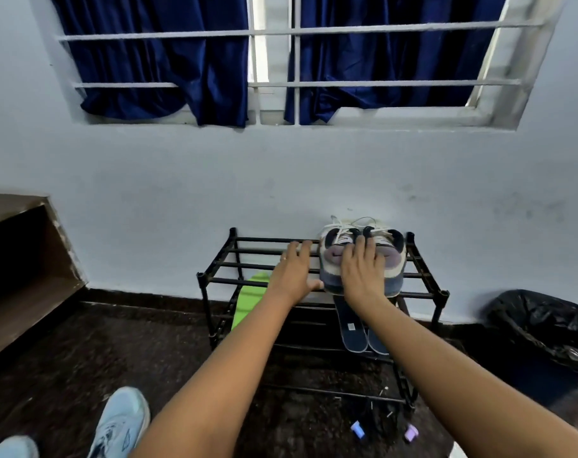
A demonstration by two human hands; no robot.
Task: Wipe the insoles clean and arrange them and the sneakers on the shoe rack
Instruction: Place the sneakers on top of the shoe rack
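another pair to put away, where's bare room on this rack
Top shelf of the rack: bare bars left of the sneakers, out to the left posts, where only the left hand rests. Crowded on the right: sneakers under the right hand, insoles on the shelf below them.

It was a room in a home: a low black shoe rack (258,251) stood against a pale painted wall (182,193), under a barred window (274,61) with navy curtains (149,61). A plastic-lined bin (545,322) sat on the dark speckled floor (116,342).

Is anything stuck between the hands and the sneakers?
Nothing visible is. The right hand lies flat on the sneakers on top of the shoe rack, and the left hand touches their side with its thumb.
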